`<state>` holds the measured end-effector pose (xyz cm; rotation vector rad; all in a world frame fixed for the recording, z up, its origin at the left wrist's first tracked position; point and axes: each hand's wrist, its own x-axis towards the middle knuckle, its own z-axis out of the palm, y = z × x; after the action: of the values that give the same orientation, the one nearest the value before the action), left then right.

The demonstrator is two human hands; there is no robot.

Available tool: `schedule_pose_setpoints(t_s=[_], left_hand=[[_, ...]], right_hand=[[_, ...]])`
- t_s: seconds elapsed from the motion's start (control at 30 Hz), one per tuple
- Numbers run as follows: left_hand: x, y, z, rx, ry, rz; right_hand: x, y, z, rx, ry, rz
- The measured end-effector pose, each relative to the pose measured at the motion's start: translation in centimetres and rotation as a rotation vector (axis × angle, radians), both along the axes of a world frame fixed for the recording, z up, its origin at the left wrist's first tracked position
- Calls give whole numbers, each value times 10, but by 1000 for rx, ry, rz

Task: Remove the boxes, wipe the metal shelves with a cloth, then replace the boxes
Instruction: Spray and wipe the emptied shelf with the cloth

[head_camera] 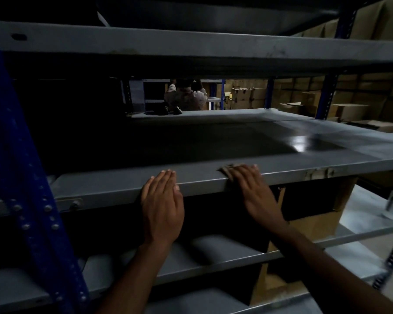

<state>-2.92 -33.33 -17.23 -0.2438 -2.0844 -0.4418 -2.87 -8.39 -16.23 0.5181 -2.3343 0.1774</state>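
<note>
A grey metal shelf (pixel 213 141) runs across the middle of the head view, with no boxes on it. My left hand (pixel 162 205) rests flat on its front edge, fingers straight and together. My right hand (pixel 255 191) presses a small brownish cloth (pixel 227 170) flat against the same front edge, a little to the right; only the cloth's corner shows past my fingers. A cardboard box (pixel 313 223) stands on the lower shelf under my right hand.
A blue perforated upright (pixel 21 177) stands at the left. Another grey shelf (pixel 191 41) hangs above, and lower shelves (pixel 191 257) lie below. Stacked cardboard boxes (pixel 349 100) fill the back right. A person (pixel 186 96) stands beyond the rack.
</note>
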Motion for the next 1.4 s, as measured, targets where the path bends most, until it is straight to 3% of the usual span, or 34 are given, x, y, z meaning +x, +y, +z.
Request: schedule_pose_setpoints(t_s=[0.13, 0.3, 0.43, 0.57, 0.73, 0.9, 1.07, 1.23, 1.4], left_hand=[[1, 13, 2, 65, 30, 79], [5, 53, 4, 55, -18, 133], [6, 109, 0, -65, -91, 98], [1, 145, 0, -108, -126, 142], [-4, 174, 1, -113, -128, 177], [-8, 212, 4, -103, -137, 158], [-17, 222, 4, -54, -73, 150], [-17, 224, 3, -27, -50, 185], [-18, 254, 10, -83, -129, 143]], right_hand=[[0, 77, -4, -117, -22, -186], [-13, 39, -10, -386, 34, -299], [-6, -10, -16, -159, 49, -18], [-14, 48, -4, 90, 39, 115], [-16, 116, -4, -46, 33, -28], [-19, 109, -1, -201, 67, -164], [-19, 98, 1, -18, 85, 157], [-22, 156, 20, -61, 24, 16], [-33, 178, 62, -2, -220, -53]])
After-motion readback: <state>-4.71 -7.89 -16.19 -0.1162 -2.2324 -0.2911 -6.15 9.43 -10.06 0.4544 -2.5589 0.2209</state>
